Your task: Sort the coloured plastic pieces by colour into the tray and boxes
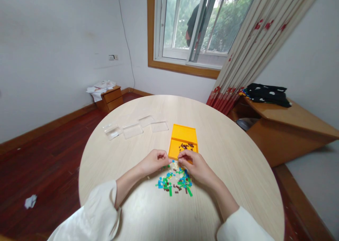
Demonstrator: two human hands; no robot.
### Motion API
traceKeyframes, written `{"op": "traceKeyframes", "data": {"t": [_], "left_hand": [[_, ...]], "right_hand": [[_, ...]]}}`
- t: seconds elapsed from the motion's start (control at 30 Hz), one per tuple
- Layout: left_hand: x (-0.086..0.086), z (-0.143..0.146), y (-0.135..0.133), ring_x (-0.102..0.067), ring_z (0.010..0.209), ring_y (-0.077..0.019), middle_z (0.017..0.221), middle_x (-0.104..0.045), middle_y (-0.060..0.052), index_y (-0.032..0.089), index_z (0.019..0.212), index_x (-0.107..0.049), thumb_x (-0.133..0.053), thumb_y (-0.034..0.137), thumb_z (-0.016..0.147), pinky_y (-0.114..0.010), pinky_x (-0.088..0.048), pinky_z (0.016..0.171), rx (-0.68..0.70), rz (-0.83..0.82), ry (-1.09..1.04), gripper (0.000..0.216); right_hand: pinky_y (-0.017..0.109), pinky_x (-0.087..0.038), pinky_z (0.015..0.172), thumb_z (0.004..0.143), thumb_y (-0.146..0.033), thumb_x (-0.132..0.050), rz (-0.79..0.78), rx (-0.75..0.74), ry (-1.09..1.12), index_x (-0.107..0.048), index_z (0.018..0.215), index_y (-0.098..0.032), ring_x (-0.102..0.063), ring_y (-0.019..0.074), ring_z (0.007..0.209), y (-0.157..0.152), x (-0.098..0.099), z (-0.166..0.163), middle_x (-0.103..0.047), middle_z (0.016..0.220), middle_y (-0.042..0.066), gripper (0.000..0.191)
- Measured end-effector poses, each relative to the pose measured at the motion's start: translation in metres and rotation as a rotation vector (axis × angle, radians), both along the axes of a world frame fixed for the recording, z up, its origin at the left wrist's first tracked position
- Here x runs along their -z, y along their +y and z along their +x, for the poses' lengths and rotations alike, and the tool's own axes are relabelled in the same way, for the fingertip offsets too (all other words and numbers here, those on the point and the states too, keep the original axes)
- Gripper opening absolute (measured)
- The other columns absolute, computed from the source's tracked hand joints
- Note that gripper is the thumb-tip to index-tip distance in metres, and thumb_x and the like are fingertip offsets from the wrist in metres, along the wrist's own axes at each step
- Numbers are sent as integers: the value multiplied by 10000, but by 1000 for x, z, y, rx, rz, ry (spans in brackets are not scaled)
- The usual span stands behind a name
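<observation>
My left hand (156, 160) is closed in a pinch at the left of a pile of small building bricks (169, 180). Whatever is between its fingertips is too small to make out. Opposite it, my right hand (195, 165) is also pinched, beside the front edge of an open yellow box (174, 147); its fingertips hide what they grip. Dark brown bricks (187, 146) lie inside the box's near half. Loose green, blue, cream and brown bricks spread over the table below both hands. A tiny blue brick (173, 161) shows between the two hands.
Several clear plastic trays (133, 130) lie on the round table (127, 106) at the back left. A tilted wooden desk (288, 128) with dark cloth (268, 93) stands at the right. A person (194, 25) is outside the window.
</observation>
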State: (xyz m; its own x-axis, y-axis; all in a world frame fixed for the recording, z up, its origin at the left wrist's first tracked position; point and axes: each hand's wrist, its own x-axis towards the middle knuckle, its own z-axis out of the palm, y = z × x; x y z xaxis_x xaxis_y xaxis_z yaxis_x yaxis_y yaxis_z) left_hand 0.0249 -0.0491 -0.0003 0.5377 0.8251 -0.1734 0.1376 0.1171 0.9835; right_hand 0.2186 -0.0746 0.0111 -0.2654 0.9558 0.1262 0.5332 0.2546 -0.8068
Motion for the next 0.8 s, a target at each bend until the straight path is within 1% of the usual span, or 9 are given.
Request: {"op": "traceKeyframes", "data": {"t": [0.1,0.2,0.27,0.33,0.47,0.63,0.73,0.8], "left_hand": [[-6,-3,-3,-369,498,-63,558,-475,39,125,649,-597,-659,340,678,-203,-274,484,168,152,94,226],[-11,-7,-6,-453,624,-96,682,-535,-3,143,719,-695,-633,234,726,-213,-354,582,361,337,152,111],[-11,-10,-6,-478,677,-106,720,-547,-10,167,758,-724,-636,175,729,-213,-383,637,456,430,180,93],[-9,-11,-7,-495,691,-107,742,-562,-10,187,806,-736,-642,125,720,-206,-399,653,518,471,207,142],[-4,-11,-7,-531,747,-117,778,-593,-14,196,819,-734,-631,51,707,-195,-416,708,559,536,268,210],[-5,-9,-8,-538,740,-124,746,-594,-17,155,735,-703,-604,37,719,-197,-413,697,556,613,341,155],[-5,-9,-7,-546,719,-125,705,-603,-11,150,696,-682,-610,44,720,-201,-410,696,551,608,347,131],[-5,-10,-6,-555,719,-126,714,-620,-14,150,715,-679,-610,55,728,-205,-411,706,547,587,343,119]], "right_hand": [[274,-464,693,800,-227,-492,38,65,32,-581,799,-171,-593,148,715,2,2,1,-646,771,35,105],[279,-472,688,801,-246,-491,47,91,41,-578,813,-167,-597,148,709,2,3,0,-650,775,41,118],[282,-474,689,798,-241,-491,47,92,33,-583,817,-167,-600,149,711,2,3,-1,-653,781,44,120],[283,-475,681,794,-231,-491,41,85,21,-589,811,-167,-600,150,703,2,2,-2,-655,774,44,118],[286,-474,680,787,-231,-492,38,57,18,-597,806,-161,-603,155,706,1,2,-3,-660,772,47,128],[281,-469,678,790,-241,-493,35,47,15,-599,800,-162,-594,148,687,1,3,-3,-654,743,37,133],[276,-466,667,791,-238,-497,33,43,14,-597,800,-162,-588,143,674,0,2,-3,-648,731,31,126],[273,-465,664,793,-235,-498,31,41,12,-596,802,-162,-585,140,671,0,2,-4,-645,728,29,122]]}}
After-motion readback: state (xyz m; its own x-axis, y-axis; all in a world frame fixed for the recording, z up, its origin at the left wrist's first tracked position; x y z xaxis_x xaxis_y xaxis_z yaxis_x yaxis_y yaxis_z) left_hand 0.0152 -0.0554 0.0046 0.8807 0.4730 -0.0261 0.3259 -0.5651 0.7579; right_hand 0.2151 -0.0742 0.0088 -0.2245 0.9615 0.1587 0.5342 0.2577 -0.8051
